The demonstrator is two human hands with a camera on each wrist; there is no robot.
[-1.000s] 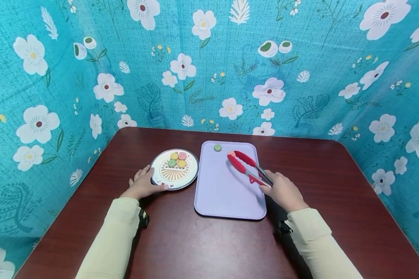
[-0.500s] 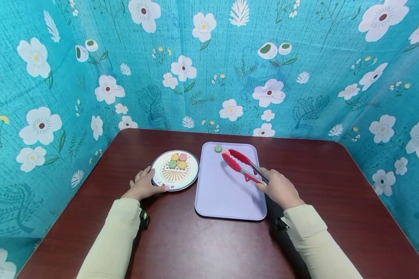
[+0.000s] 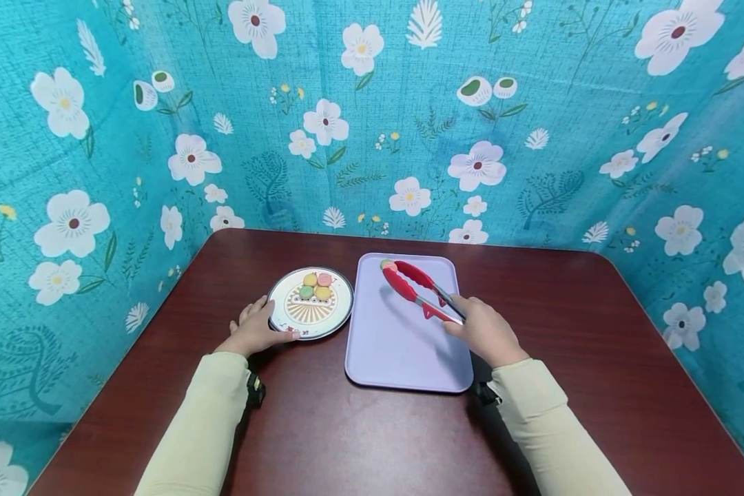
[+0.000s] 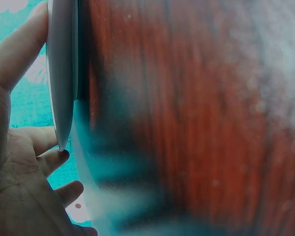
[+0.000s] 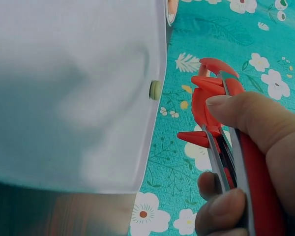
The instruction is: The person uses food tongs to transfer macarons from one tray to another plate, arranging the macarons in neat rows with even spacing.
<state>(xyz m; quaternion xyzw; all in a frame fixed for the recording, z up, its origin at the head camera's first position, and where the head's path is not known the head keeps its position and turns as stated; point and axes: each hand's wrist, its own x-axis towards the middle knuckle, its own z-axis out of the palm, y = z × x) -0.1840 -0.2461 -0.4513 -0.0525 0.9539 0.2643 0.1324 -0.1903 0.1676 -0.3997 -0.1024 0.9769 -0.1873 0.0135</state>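
Peach piece [image 3: 391,266], one, small: held between the red tips of the tongs [image 3: 423,303], above the far left corner of a lilac tray [image 3: 403,351]; partly covered by the tips, so its full shape cannot be told. Tongs, one pair, red heads on steel arms: gripped along the handles by your right hand [image 3: 485,334], thumb on one arm and fingers curled round the other, the heads pinching the piece. Green piece [image 5: 156,90], one: on the tray, beside its rim, apart from the tongs in the right wrist view. Plate [image 3: 330,321], white, printed: rim held by your left hand [image 3: 254,329], thumb at the near edge, fingers along the left; on it a pink piece [image 3: 325,280], a second green piece [image 3: 306,291] and two yellow pieces [image 3: 323,293]. Handling, as judged: light; whether crisp or rubbery cannot be told, so treat as fragile; the smooth, curved heads may let a round edge slip or roll. Take hold across the sides, at mid-thickness, with just enough squeeze to keep it from turning; the plate, probably stiff and easily slid, is best steadied at its rim.
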